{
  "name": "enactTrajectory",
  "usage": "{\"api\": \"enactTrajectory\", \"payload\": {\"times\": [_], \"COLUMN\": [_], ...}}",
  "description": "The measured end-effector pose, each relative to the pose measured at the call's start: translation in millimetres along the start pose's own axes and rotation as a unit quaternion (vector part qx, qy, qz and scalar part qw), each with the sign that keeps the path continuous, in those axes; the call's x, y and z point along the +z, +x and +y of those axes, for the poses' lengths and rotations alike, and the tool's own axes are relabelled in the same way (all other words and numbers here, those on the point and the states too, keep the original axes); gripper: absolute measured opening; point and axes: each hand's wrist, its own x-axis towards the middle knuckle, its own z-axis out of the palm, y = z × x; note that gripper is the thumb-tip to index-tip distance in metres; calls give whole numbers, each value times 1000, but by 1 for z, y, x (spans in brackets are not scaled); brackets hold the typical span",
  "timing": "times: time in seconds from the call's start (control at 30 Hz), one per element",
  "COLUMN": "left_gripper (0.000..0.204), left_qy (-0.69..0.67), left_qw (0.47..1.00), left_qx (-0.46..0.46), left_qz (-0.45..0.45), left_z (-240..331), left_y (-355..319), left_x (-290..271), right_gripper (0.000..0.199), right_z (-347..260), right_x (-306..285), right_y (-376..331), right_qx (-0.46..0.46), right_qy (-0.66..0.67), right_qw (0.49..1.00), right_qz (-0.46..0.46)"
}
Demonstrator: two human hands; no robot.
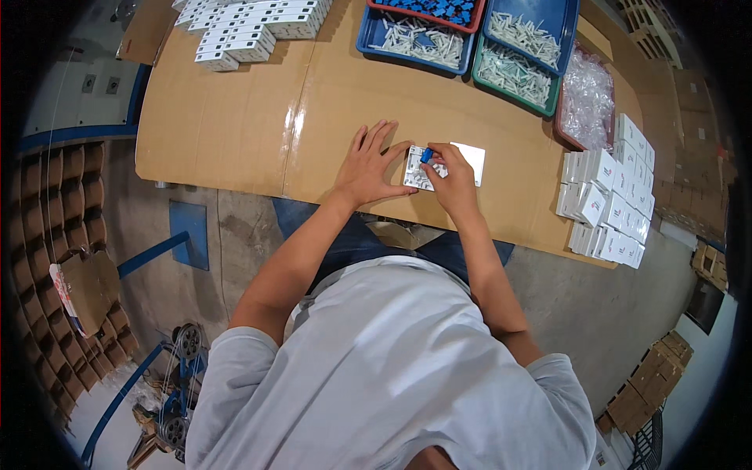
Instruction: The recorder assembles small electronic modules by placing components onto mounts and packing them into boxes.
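Head view, looking down on a cardboard-covered bench [235, 117]. Left hand [368, 168] lies flat on the cardboard, palm down, fingers spread apart, thumb reaching toward the white plate [415, 174] and touching or nearly touching its left edge; exact contact can't be told. The white plate sits on the bench near the front edge, betw. both hands, just in front of the person. Right hand [453, 178] rests over the plate's right part, fingers drawn together, thumb and forefinger pinched on a small blue part [426, 156] held at the plate's upper edge. A second flat white square [470, 160] lies just behind the right hand, partly covered by it.

Far side of bench: blue tray [376, 39] w/ white plastic pieces, a further blue tray [565, 19] and green tray [513, 74] w/ similar pieces, red-rimmed tray [427, 9] of blue parts. Clear bags [587, 98] fill a bin at right. Small white boxes [611, 200] stacked at the bench's right edge; more white boxes [251, 27] at the far left. Empty cardboard dividers [63, 219] stand on the floor to the left.
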Motion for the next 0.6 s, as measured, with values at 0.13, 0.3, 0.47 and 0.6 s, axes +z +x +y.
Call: {"api": "enactTrajectory", "payload": {"times": [0.13, 0.3, 0.47, 0.6], "left_gripper": [90, 90, 88, 88], "left_qy": [-3, -1, -4, -7], "left_qw": [1000, 1000, 1000, 1000], "left_qx": [-5, -4, -5, -11], "left_qz": [3, 3, 7, 4], "left_z": [-1, -3, -2, -2], "left_y": [0, 0, 0, 0], "left_x": [1, 1, 0, 2], "right_gripper": [37, 36, 37, 38], "right_z": [-2, 4, 10, 7], "right_x": [3, 10, 14, 14], "right_y": [6, 11, 9, 10], "right_qx": [-53, -83, -85, -75], "right_qy": [-62, -106, -111, -90], "right_qw": [997, 991, 990, 993], "right_qz": [-18, -10, -23, -33]}}
